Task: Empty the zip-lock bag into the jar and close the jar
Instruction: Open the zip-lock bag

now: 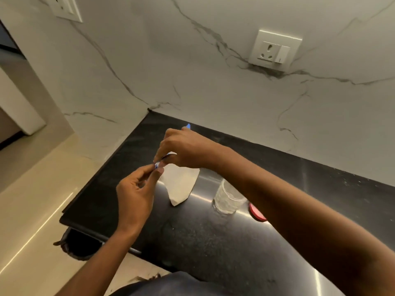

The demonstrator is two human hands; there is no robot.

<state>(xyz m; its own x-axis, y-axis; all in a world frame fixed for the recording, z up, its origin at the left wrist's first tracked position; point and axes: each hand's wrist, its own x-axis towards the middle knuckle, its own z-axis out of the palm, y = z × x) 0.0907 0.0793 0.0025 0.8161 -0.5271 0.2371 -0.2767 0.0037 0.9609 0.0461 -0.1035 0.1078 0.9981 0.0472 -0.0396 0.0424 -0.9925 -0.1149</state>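
- Head cam: both hands up over counter (213, 242), left hand (134, 195) and right hand (183, 150) pinching the bag (181, 184) at its seal, pulling it apart.
- Bag hangs full w/ white powder, just left of jar (228, 199).
- Jar open, looks empty; red lid (256, 212) beside it.
- Left to do: pour, cap.
- Right arm hides part of jar + lid; seal blurry.

Countertop (213, 242): black, glossy, streaked with reflected light.
Wall (192, 60): white marble, grey-veined.
Socket plate (274, 50): white, mounted on wall.
Second plate (66, 7): upper left, partly cropped.
Floor (32, 199): beige, polished.
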